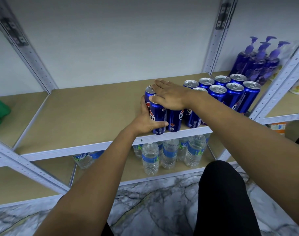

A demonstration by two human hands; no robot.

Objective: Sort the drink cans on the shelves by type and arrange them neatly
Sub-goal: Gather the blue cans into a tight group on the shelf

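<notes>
From the head view, your left hand (pixel 148 120) grips the front Pepsi can (pixel 157 114) at the shelf (pixel 80 116) edge; your right hand (pixel 169 96) lies spread flat over the tops. You're squaring the cluster; next, slide it toward the neat block of blue cans (pixel 230 91).

Purple pump bottles (pixel 259 63) stand at the far right; water bottles (pixel 169 154) stand below, above marble floor (pixel 154 201).

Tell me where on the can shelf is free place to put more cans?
The shelf board is bare from the left upright to the left hand. The right end is crowded: blue cans packed together, the right hand flat on their tops.
</notes>
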